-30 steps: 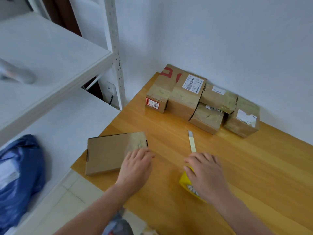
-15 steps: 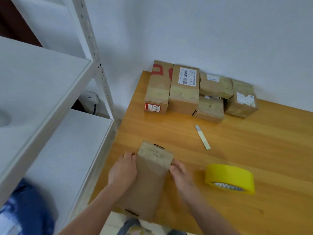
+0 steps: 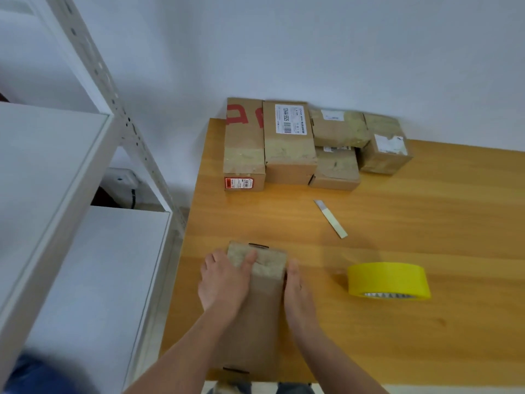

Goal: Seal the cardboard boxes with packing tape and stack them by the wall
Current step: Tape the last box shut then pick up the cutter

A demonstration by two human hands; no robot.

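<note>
Head view: wooden table (image 3: pixel 426 209) against white wall (image 3: pixel 341 52), white shelving (image 3: pixel 56 194) left.
Left hand (image 3: pixel 221 282) grips cardboard box (image 3: pixel 261 322) at the near edge, right hand (image 3: pixel 298 294) flat on its side (tape roll (image 3: pixel 387 280) beside); taped boxes (image 3: pixel 289 143) line the wall, open wood rightward.

box (image 3: pixel 262 322) turned lengthwise and drawn nearer, right hand (image 3: pixel 298 297) gone from tape roll (image 3: pixel 387 275) to the box's right side

Wooden table (image 3: pixel 426 211) holds cardboard boxes (image 3: pixel 289 149), yellow tape roll (image 3: pixel 386 275), cutter (image 3: pixel 331 219).
</note>
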